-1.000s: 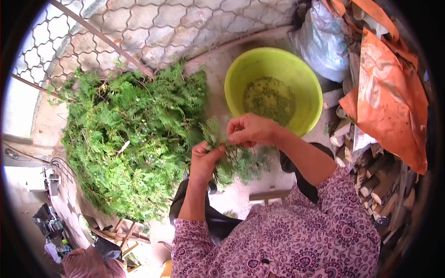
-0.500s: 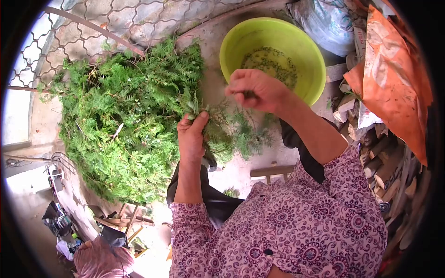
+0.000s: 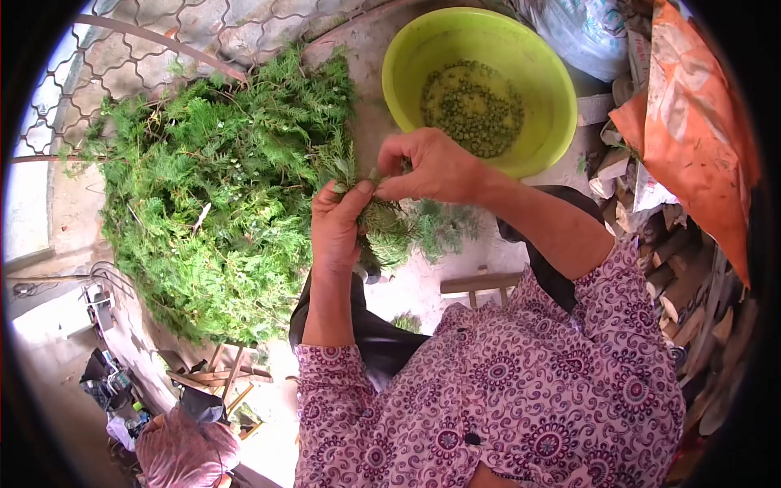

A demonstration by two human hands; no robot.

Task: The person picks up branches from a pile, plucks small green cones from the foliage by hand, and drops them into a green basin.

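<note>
My left hand (image 3: 335, 224) is closed around a leafy cypress sprig (image 3: 346, 167), its thumb pressed over the stems. Flat green fronds stick up above the fist, and more foliage hangs out to the right. Thumb and forefinger of my right hand (image 3: 435, 169) come together on the sprig beside my left thumb; what lies between those fingertips is mostly hidden. Just beyond the right hand stands a yellow-green basin (image 3: 549, 106) with many small round green cones (image 3: 480, 106) on its bottom. Left of my hands lies a large heap of cypress branches (image 3: 220, 211).
A wire mesh panel (image 3: 195, 32) borders the heap at the back. On the right are a white plastic sack (image 3: 582, 37), an orange sheet (image 3: 695, 122) and stacked firewood (image 3: 675, 285). A small wooden stool (image 3: 480, 282) stands before my lap. Clutter and a pinkish bundle (image 3: 187, 451) sit lower left.
My right hand has moved left and down from near the basin to the sprig in my left hand. The view has shifted slightly, showing more of the basin's contents.
</note>
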